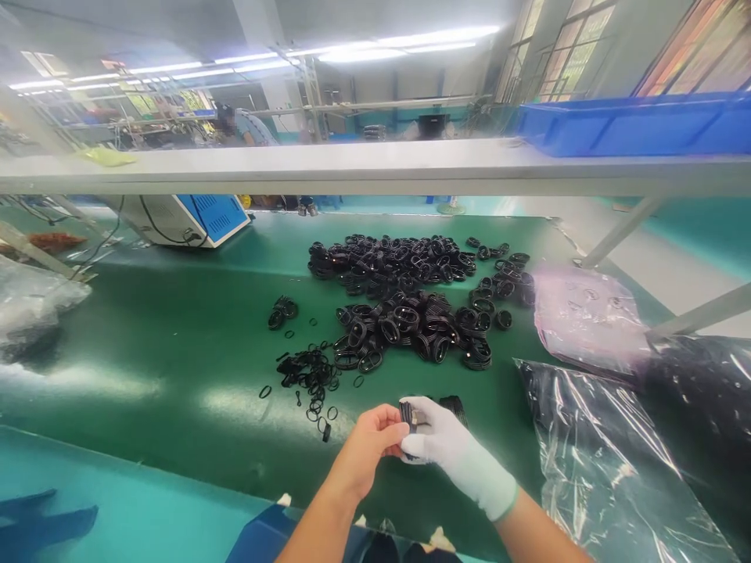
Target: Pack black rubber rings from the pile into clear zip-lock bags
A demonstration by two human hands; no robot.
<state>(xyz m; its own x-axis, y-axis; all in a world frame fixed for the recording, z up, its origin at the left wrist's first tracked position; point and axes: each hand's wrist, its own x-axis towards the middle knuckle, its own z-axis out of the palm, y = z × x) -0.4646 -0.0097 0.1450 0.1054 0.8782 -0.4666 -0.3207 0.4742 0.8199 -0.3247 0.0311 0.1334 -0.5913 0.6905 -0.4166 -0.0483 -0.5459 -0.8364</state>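
Note:
A small coiled black cable [406, 413] is held between my two hands, low over the green table [176, 328]. My left hand [375, 438], bare, pinches its left side. My right hand [431, 430], in a white glove, grips the other side with thumb and fingers. Another black coil [454, 408] lies just behind the gloved hand, partly hidden. Left of my hands is a loose heap of small black bands [310, 371], with single rings scattered round it. Beyond lies a big pile of coiled black cables [404, 313].
Clear plastic bags [616, 469] with dark contents lie at the right, beside a pinkish plastic bag [590, 313]. Over the table's back runs a white shelf [352, 164] carrying a blue bin [639, 125]. A blue and white machine box [193, 219] stands at the back left.

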